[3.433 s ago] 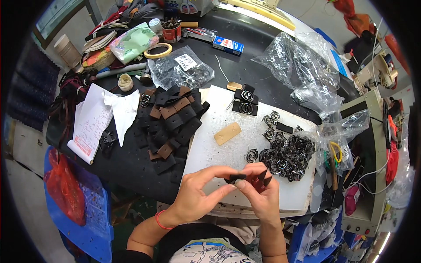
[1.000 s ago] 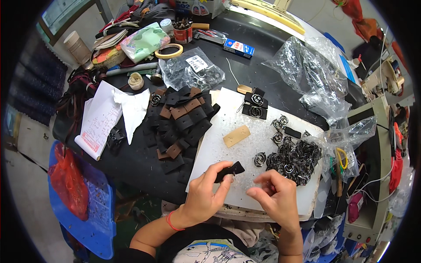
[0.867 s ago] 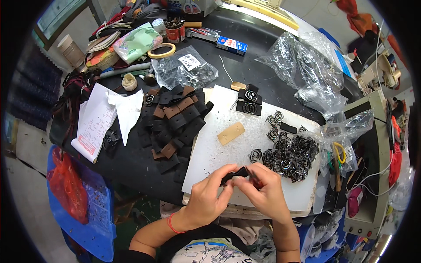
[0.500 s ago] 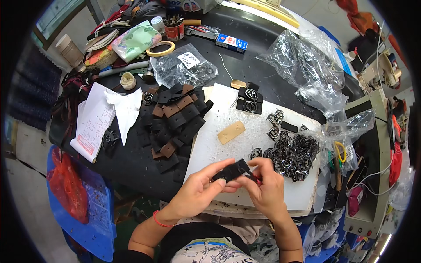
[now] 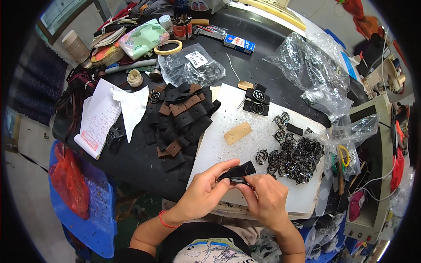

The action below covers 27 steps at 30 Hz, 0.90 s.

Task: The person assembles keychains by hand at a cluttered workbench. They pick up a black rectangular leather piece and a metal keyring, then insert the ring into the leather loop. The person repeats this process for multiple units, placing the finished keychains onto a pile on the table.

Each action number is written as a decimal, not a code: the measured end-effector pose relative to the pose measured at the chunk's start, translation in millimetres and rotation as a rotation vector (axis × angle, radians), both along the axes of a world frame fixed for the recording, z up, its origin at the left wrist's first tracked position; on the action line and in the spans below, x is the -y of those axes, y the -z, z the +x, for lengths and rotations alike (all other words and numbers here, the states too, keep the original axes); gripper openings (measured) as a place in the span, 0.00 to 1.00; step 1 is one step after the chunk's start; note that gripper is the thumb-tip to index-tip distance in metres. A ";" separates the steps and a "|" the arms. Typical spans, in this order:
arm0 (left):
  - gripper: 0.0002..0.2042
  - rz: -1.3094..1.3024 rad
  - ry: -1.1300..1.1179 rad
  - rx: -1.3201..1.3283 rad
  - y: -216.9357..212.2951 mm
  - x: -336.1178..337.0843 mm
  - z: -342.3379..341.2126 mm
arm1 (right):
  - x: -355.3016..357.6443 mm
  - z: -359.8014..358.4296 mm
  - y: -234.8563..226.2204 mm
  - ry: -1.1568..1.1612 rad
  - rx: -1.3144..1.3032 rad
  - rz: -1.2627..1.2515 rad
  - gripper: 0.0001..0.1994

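Over the near edge of a white board [image 5: 215,140], my left hand [image 5: 201,195] grips a folded black strap piece [image 5: 244,170] between thumb and fingers. My right hand [image 5: 268,197] is closed, its thumb and fingertips pinching the near right edge of that same piece. A shiny strip shows between the two hands; what it belongs to is hard to make out. Dark metal buckles [image 5: 291,155] lie heaped on the board beyond my right hand. Farther back lie two black pieces [image 5: 256,108] with buckles on them, and a tan holed piece [image 5: 237,133].
Black and brown strap pieces [image 5: 182,114] are piled left of the board. Beyond them lie a plastic bag [image 5: 193,65], a tape roll [image 5: 168,47] and a notepad [image 5: 98,118]. Clear plastic [image 5: 307,65] covers the back right. A blue chair [image 5: 103,206] stands at lower left.
The red bit seen at my right fingers is now out of sight. My right fingers have closed onto the strap piece's near edge. The whole view has shifted slightly.
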State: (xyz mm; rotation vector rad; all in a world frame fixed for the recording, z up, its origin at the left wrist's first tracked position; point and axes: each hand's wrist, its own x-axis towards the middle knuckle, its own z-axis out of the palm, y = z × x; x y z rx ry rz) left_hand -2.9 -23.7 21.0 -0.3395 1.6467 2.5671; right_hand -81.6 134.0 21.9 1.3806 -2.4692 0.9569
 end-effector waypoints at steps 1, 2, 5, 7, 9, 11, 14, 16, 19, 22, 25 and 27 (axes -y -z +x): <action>0.20 -0.066 0.015 0.021 1.0 -0.1 0.8 | 0.1 -0.1 -0.7 -0.002 0.003 0.012 0.10; 0.20 -0.131 0.031 0.042 2.9 0.1 1.5 | 0.2 -0.1 -2.4 -0.003 0.006 0.023 0.10; 0.19 -0.292 -0.002 0.005 15.4 -3.4 3.0 | 1.2 -0.2 -2.2 -0.010 0.010 0.046 0.09; 0.18 -0.402 -0.067 -0.102 21.0 -7.1 2.4 | 1.9 1.3 -1.8 0.024 0.164 0.080 0.09; 0.18 -0.529 -0.147 -0.257 22.2 -11.1 1.2 | 2.4 5.3 -3.1 0.098 0.471 0.138 0.10; 0.17 -0.505 -0.109 -0.183 18.4 -11.4 1.9 | 4.6 -1.2 -12.4 0.179 0.824 0.093 0.10; 0.16 -0.347 -0.161 -0.094 13.3 -12.1 -0.8 | -3.8 -2.2 -21.7 0.148 0.903 0.113 0.10; 0.17 -0.193 -0.147 -0.068 13.5 -7.9 -4.7 | -6.7 -0.4 -30.6 0.139 0.752 0.096 0.09; 0.17 -0.044 0.048 -0.037 10.4 -1.3 1.3 | 4.0 -9.1 -32.7 0.104 0.477 -0.024 0.09; 0.17 0.176 0.102 0.013 0.7 -1.9 -3.4 | 1.9 -10.9 -23.8 0.151 0.508 -0.056 0.06; 0.17 0.079 0.093 -0.004 6.5 -4.6 -0.8 | 1.7 -8.3 -23.6 0.125 0.529 -0.077 0.06; 0.18 -0.092 0.107 -0.048 10.8 -5.4 2.7 | 1.0 -6.1 -16.1 0.117 0.640 -0.105 0.06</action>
